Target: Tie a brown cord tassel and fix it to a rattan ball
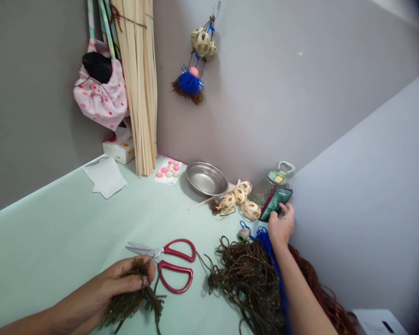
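My left hand (125, 284) is closed around a bundle of dark olive-brown yarn (134, 304), whose cut ends fan out below the fingers. Just beyond it lie red-handled scissors (176, 265), blades pointing left and slightly apart. At the right, my right hand (282, 225) reaches to a phone (275, 204) propped at a tilt against a bottle; its fingertips touch the screen and the fingers are apart. Under that forearm is a large loose heap of the same brown yarn (247, 279), with blue yarn (263, 237) and reddish-brown yarn (314, 274) beside it.
Woven strip balls (239, 197) lie by a metal bowl (206, 179). A bottle with green lid (281, 174), a thread spool (243, 234), coloured beads (168, 171), white paper (105, 177) and a tissue box (119, 149) stand around. Wood strips (138, 83) lean upright; a tasselled ornament (195, 60) hangs.
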The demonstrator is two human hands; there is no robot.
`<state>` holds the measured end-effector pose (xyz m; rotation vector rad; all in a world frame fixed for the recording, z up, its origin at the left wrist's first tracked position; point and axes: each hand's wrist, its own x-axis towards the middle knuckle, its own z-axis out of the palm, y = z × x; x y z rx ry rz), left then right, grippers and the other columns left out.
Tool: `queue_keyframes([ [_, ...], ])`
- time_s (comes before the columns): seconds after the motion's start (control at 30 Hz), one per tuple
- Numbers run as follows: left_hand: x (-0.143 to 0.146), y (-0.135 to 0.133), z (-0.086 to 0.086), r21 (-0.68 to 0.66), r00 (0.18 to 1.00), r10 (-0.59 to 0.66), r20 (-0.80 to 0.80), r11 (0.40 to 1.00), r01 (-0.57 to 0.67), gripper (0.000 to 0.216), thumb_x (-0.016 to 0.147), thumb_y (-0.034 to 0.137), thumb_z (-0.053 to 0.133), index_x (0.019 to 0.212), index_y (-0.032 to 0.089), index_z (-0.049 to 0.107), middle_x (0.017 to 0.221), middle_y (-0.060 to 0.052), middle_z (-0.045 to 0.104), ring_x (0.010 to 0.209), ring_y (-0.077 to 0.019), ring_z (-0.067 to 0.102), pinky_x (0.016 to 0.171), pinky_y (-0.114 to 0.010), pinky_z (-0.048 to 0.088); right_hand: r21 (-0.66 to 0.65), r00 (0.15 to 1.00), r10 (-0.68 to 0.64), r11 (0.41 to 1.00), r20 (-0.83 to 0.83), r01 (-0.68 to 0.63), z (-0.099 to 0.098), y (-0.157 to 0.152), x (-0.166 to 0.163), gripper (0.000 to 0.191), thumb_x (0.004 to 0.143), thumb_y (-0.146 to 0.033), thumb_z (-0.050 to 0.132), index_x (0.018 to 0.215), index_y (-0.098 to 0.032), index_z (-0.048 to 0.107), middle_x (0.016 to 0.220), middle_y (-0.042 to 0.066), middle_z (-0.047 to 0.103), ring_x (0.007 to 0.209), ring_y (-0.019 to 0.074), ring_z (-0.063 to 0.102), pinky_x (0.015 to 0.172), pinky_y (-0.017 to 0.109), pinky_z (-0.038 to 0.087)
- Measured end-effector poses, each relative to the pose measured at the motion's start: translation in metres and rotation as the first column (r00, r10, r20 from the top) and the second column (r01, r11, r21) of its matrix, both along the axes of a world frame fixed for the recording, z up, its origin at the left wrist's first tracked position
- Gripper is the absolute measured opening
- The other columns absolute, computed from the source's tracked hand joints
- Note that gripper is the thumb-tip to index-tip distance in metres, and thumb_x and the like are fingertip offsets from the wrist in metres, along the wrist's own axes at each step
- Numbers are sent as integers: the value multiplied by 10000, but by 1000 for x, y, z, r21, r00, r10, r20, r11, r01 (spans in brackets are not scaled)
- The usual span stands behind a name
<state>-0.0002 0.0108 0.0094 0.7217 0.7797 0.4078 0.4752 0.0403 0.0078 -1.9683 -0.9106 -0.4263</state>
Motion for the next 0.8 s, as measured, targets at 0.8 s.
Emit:
queue_keyframes([
  [0.8,-4,1,-8,33,999,-37,36,999,35,279,694,390,780,845,189,658,871,-27,516,804,-157,435,734,-259,388,0,996,-58,998,-70,58,-14,-4,9,538,694,-259,511,1216,-138,558,1109,146,721,1011,297,631,967,464,434],
])
